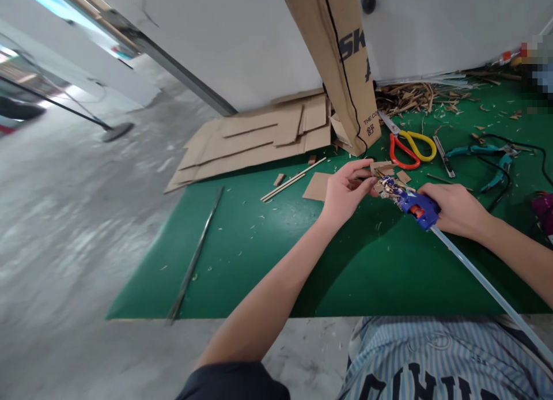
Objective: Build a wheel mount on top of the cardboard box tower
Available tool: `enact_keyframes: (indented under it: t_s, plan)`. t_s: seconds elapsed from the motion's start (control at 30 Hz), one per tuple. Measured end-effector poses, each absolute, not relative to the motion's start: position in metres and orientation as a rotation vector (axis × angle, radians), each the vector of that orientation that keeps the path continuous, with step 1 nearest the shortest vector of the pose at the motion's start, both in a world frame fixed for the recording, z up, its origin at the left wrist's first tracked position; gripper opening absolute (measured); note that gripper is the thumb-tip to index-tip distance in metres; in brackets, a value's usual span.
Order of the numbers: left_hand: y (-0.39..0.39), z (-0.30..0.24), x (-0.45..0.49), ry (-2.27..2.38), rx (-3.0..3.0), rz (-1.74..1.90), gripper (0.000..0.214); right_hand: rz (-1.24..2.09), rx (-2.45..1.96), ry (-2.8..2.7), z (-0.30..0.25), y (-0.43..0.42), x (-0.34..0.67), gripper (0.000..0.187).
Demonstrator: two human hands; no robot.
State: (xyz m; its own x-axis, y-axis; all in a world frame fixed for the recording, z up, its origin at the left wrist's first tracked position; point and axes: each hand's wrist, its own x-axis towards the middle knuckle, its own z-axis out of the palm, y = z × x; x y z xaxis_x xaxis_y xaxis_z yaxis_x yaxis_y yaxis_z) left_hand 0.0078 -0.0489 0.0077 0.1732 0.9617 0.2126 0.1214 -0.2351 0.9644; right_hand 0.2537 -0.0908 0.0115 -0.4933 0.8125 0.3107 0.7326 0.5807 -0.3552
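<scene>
My right hand [455, 208] is closed around a blue glue gun [412, 204] with a clear glue stick [488, 287] trailing from its back. The gun's tip points left at a small cardboard piece [382, 169]. My left hand [348, 189] pinches that small piece, fingers curled on it, just above the green mat [259, 256]. The two hands are almost touching at the gun's nozzle.
Flat cardboard sheets [254, 140] lie at the mat's far left. A tall cardboard box [341, 60] leans against the wall. Scissors with orange and yellow handles [408, 146], teal pliers [488, 158], thin sticks [291, 181], a metal ruler [194, 259] and wood scraps [410, 94] lie around.
</scene>
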Motion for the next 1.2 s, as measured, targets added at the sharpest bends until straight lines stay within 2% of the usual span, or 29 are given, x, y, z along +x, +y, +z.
enact_keyframes:
  t_s: [0.67,1.2]
  plan:
    - [-0.0499,0.0093,0.0083,1.058,1.566,1.198,0.034,0.209,-1.251,-2.393,0.0129,-0.0906,0.2551,0.021]
    - [-0.0513,0.0103,0.0081,1.072,1.551,1.218,0.033,0.223,-1.288,-2.361,0.0116,-0.0901,0.2567,0.014]
